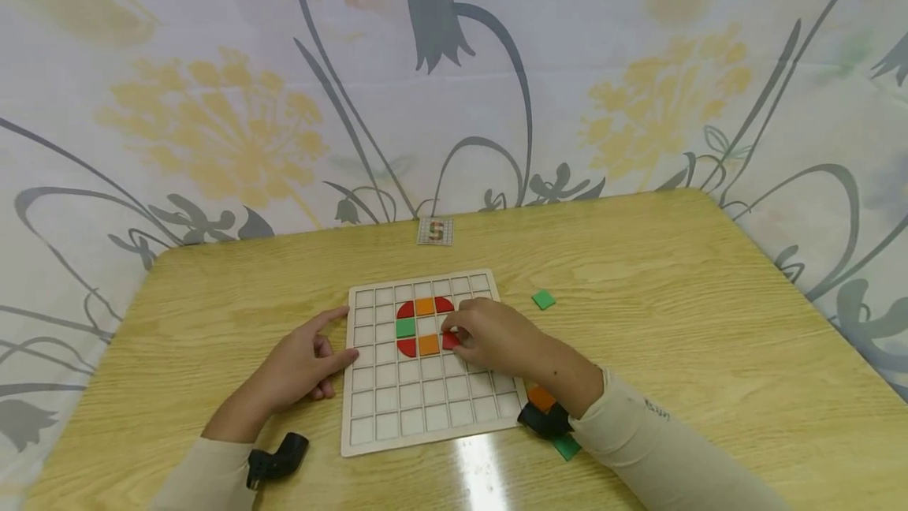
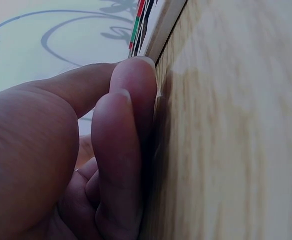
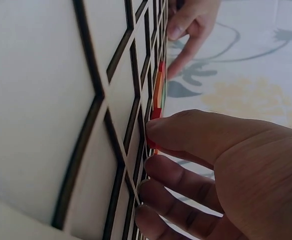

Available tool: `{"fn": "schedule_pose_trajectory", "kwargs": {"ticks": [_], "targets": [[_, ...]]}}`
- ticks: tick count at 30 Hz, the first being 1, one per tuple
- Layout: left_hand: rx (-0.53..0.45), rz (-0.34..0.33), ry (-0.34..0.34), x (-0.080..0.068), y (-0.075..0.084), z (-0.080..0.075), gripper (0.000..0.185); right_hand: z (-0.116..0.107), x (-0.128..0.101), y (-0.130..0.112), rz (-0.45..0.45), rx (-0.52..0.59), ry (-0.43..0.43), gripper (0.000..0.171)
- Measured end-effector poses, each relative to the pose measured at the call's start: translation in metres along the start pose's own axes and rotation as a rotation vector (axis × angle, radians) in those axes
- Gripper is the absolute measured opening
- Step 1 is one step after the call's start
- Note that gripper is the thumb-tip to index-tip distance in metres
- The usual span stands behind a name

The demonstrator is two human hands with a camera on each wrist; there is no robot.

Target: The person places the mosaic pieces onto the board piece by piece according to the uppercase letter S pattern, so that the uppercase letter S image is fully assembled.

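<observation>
My right hand (image 1: pixel 496 337) pinches a red tile (image 1: pixel 450 341) at its fingertips, setting it on the white grid board (image 1: pixel 397 404) beside the orange and red tiles under my knuckles; my left hand (image 1: pixel 301 365) lies open, fingers straight against the board's left edge on the table (image 1: pixel 674 322)

Red tile (image 1: pixel 450 341) flat in white grid board (image 1: pixel 397 408), beside orange tile, completing coloured ring

- Left hand (image 1: pixel 301 369): palm down, fingers extended and loosely spread, forearm angled inward.
- Right hand (image 1: pixel 493 336): fingers curled, fingertips (image 3: pixel 153 125) pinched together, wrist raised.
</observation>
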State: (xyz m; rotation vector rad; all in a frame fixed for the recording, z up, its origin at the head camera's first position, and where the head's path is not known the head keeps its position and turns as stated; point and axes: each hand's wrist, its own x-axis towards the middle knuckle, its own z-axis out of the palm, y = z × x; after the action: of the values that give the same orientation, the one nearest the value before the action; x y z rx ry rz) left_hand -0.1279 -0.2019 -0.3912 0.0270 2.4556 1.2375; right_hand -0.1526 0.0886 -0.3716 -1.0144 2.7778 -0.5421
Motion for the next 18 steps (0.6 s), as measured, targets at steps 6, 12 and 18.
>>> {"fn": "schedule_pose_trajectory", "kwargs": {"ticks": [6, 12, 18], "targets": [[0.002, -0.004, -0.004, 0.0, -0.0003, -0.0019, 0.073, -0.0005, 0.0018, 0.0001, -0.013, 0.006, -0.013, 0.022], [0.012, 0.006, 0.007, 0.0004, 0.0024, -0.0044, 0.072, -0.0032, 0.0031, 0.0002, -0.036, 0.008, -0.002, 0.024], [-0.001, -0.008, -0.014, 0.0009, 0.0017, -0.0021, 0.073, -0.0019, 0.0006, 0.0015, -0.042, 0.005, -0.017, 0.025]]}}
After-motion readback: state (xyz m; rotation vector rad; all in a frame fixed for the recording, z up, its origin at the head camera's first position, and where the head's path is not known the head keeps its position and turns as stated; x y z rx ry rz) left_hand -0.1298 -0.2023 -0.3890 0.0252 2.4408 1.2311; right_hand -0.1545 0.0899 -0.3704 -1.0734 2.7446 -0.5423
